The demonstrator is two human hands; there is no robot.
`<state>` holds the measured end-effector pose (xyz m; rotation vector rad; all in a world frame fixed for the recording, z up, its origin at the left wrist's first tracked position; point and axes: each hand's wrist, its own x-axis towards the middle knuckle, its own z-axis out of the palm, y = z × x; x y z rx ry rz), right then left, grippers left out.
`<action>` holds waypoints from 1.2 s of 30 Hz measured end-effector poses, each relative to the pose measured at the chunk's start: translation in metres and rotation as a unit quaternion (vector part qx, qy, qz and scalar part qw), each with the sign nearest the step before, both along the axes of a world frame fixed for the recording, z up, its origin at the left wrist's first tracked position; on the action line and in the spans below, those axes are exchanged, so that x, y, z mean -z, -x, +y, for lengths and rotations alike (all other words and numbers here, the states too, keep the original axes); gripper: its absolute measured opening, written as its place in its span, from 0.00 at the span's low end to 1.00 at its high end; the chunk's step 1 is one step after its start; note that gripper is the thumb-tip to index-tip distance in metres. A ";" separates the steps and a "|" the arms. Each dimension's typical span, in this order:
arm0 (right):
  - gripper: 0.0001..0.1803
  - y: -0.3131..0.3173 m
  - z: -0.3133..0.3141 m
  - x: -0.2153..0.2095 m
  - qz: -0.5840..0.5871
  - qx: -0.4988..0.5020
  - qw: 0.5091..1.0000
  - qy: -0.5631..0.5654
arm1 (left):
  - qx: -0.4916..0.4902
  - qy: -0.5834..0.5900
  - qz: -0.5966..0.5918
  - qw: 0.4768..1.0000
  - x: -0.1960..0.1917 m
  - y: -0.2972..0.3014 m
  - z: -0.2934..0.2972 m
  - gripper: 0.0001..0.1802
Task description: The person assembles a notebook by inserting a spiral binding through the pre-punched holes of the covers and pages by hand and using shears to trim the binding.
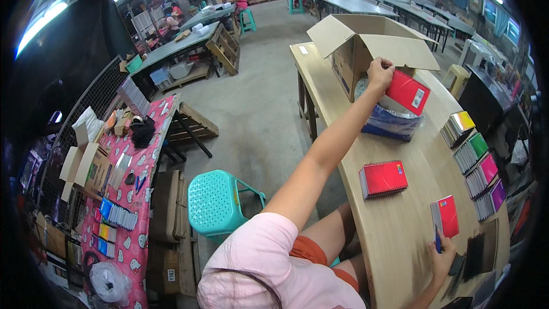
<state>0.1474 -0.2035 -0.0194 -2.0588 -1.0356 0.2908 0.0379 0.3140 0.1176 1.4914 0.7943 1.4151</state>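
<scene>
Your left hand (378,72) pinches one red notebook (404,88), pale label (418,98) illegible; your right hand (442,253) grips one blue-handled tool (438,242). Four notebook stacks (471,153) line the worktop (403,240)'s right side.

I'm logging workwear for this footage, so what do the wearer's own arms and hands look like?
The left arm has a short, plain pale-pink sleeve and is bare below it. The left hand and right hand are ungloved. The right forearm is bare where it shows; its sleeve is not discernible.
</scene>
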 end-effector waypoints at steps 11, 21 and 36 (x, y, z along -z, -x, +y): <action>0.26 0.037 -0.012 0.003 -0.019 0.068 0.996 0.062 | -0.062 -0.077 0.006 0.995 0.049 -0.026 -0.003 0.06; 0.26 0.049 -0.013 0.023 0.075 0.063 0.995 -0.016 | -0.092 0.222 0.064 0.968 0.070 -0.025 0.049 0.17; 0.35 0.047 -0.024 0.018 -0.186 0.121 0.962 0.161 | 0.191 0.276 -0.159 0.929 0.058 -0.048 0.004 0.11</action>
